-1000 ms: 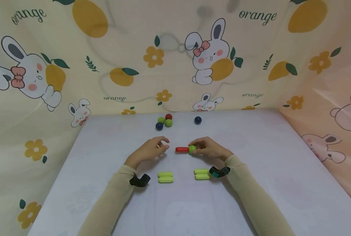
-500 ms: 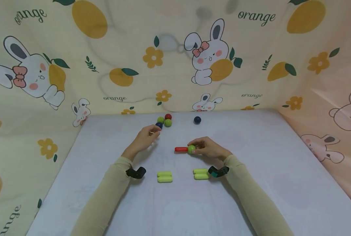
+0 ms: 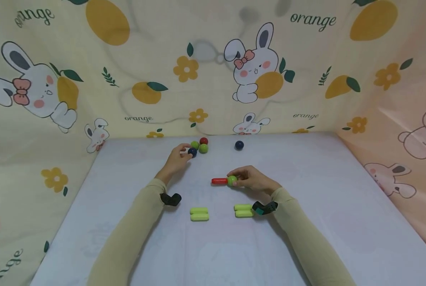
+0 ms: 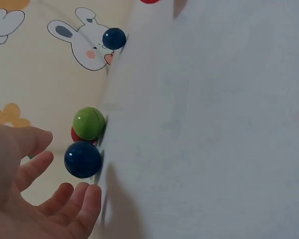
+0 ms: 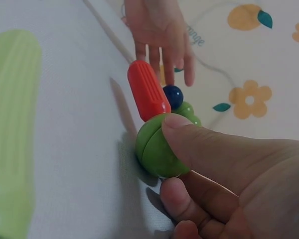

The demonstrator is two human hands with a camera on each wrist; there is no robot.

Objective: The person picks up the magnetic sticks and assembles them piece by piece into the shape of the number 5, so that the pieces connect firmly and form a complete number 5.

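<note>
While the right hand (image 3: 254, 180) pinches a green ball (image 3: 232, 181) touching a red stick (image 3: 219, 181) midway across the worktop (image 3: 213, 250), the left hand (image 3: 175, 163) is spread by a dark blue ball (image 3: 192, 152) near the far edge.

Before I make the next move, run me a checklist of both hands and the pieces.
1. Right hand pinching the green ball: ok.
2. Red stick touching that ball: ok.
3. Red stick firmly joined to it: cannot tell; the views show contact, not how tight it is.
4. Red stick's other end bare: ok.
5. Left hand gripping the clustered blue ball: not ok; its fingers are open about it.
6. Blue ball apart from its green neighbour: cannot tell; they overlap in view.
</note>
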